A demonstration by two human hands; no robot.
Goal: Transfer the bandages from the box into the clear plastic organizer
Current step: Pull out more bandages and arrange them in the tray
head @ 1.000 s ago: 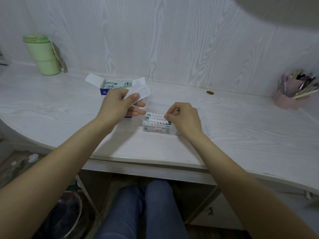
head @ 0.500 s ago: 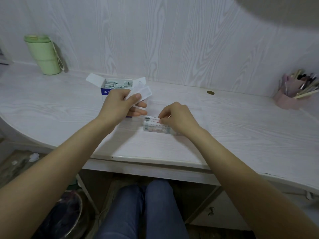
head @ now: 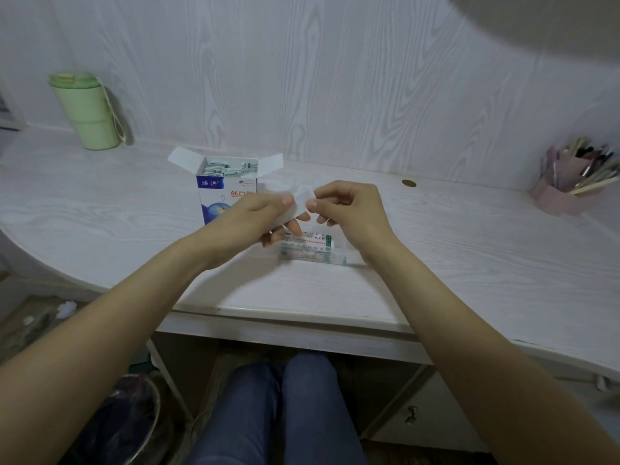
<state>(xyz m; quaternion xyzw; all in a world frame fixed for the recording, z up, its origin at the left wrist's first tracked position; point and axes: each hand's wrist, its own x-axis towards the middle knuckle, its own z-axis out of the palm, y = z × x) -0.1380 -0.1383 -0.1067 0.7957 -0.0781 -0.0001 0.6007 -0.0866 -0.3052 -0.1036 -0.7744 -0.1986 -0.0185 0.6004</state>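
An open blue and white box [head: 218, 196] stands on the desk with several wrapped bandages [head: 228, 167] showing at its top. In front of it, to the right, lies the clear plastic organizer [head: 310, 248], filled with a stack of bandages. Just above the organizer, a clear plastic lid [head: 300, 203] is held between both hands. My left hand [head: 255, 219] grips the lid's left side. My right hand [head: 349, 209] pinches its right edge between thumb and forefinger. My fingers hide part of the organizer's near end.
A green lidded cup [head: 89, 112] stands at the back left by the wall. A pink holder full of pens [head: 567, 186] sits at the far right. A small brass disc [head: 408, 183] lies near the wall. A bin [head: 131, 421] stands under the desk, left of my knees.
My right hand has left the bandages in the organizer and risen to pinch the clear lid. My left hand has carried the lid rightward, over the organizer.
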